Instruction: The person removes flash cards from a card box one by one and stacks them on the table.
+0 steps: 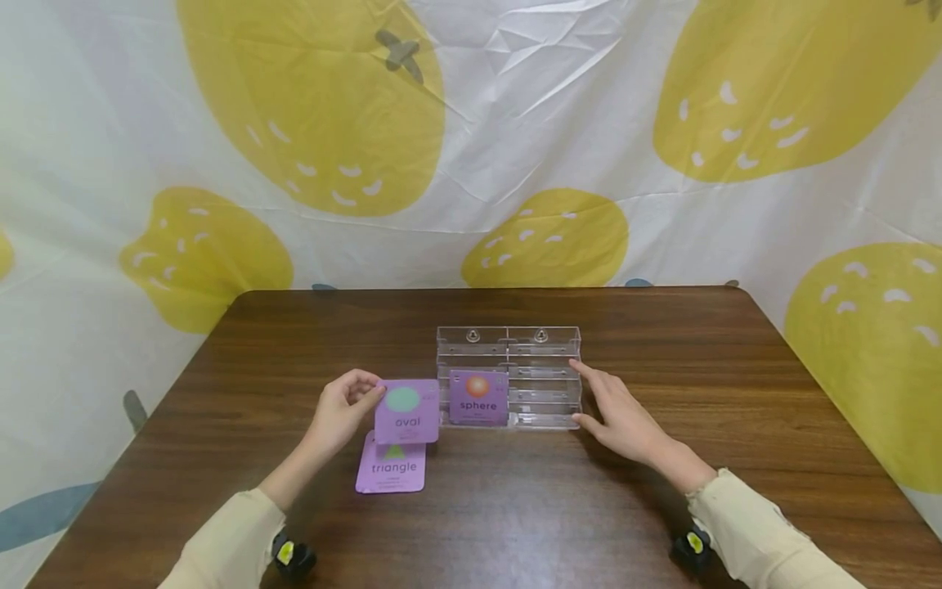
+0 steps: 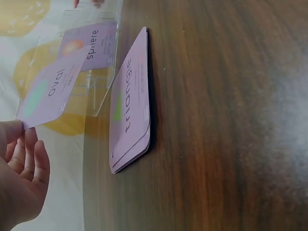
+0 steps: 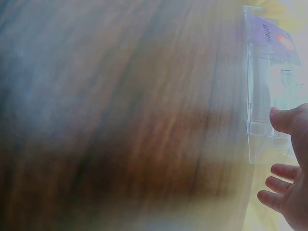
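Note:
Between thumb and fingers my left hand point(image 1: 343, 409) pinches the upper left corner of a purple card reading "oval" point(image 1: 407, 413), with a mint oval on it. The card is raised above a small stack topped by a "triangle" card point(image 1: 397, 478), whose upper part it covers in the head view. A clear plastic tiered card holder point(image 1: 545, 393) stands to the right, two columns wide. Its lower left pocket bears a purple "sphere" card point(image 1: 478, 399). At the holder's right side is my right hand point(image 1: 618, 413), fingers extended, thumb and index fingertips right at its edge.
All of this is on a brown wood-grain table point(image 1: 552, 507) with rounded far corners. Behind it hangs a white cloth point(image 1: 508, 123) printed with large yellow fruit. A dark wrist camera point(image 1: 293, 556) shows below the left sleeve, another wrist camera point(image 1: 692, 550) below the right.

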Motion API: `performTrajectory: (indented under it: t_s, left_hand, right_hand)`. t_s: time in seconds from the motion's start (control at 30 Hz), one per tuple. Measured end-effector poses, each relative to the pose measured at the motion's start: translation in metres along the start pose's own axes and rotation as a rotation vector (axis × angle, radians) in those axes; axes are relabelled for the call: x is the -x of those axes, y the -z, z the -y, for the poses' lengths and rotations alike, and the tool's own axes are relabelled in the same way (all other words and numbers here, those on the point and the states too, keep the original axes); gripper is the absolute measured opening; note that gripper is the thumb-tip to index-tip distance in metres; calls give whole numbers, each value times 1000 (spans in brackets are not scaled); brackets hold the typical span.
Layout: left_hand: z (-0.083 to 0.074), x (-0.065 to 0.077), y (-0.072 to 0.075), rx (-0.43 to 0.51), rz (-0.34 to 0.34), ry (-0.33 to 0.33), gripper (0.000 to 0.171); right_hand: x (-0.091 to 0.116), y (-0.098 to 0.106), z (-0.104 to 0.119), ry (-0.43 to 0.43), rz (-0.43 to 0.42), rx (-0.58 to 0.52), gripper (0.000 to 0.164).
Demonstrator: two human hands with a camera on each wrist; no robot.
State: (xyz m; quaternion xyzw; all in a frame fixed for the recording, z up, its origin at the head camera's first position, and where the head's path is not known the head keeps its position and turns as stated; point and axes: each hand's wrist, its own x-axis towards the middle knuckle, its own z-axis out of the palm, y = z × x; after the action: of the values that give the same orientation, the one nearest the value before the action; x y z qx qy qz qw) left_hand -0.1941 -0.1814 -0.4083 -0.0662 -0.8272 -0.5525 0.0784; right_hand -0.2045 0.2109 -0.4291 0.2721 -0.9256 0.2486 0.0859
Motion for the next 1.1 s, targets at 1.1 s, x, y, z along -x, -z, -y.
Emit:
performTrajectory:
  t_s: [1.1]
  left_hand:
    - [13, 27, 15, 9, 73, 156, 21]
  right_hand:
    - [0, -1, -1, -1, -4, -3, 77]
